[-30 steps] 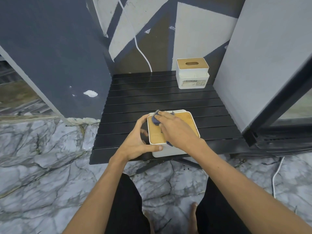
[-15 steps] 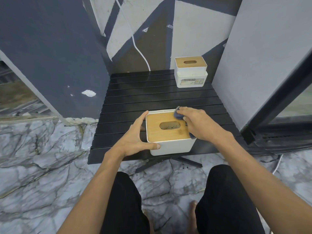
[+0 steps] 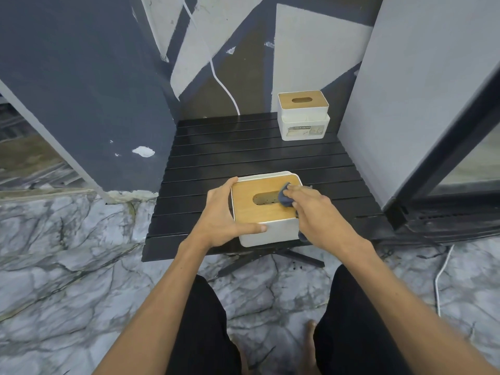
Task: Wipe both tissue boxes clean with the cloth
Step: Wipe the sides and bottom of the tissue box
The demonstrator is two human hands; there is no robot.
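So the near white plastic tissue box with the flat bamboo-coloured lid (image 3: 266, 205) sits just below the centre of the frame, at the front edge of the black slatted counter (image 3: 243, 155). The left hand (image 3: 220, 217) is wrapped around its left side, thumb lying across the white front wall and fingers curled over the far left corner, so it's clamped on as a brace. The right hand (image 3: 313, 209) is curled around a small bunched blue-grey cloth (image 3: 285, 196), pressing it onto the lid right beside the oval slot, near the lid's right end.

The second white tissue box with a wooden lid and a stepped lower half (image 3: 303, 115) is in the upper right of the counter, up against the wall, well apart from both hands. Looks untouched, so I'd guess that one's not done yet.

Handling-wise: my guess is these boxes are light and hollow, with smooth plastic walls, so they'd skate across the slats if you scrub without holding them. Gripping across a corner like that seems the right call. The lid probably just sits in the rim, so I'd push down rather than sideways. The cloth is soft and floppy, fine balled up under the fingertips.
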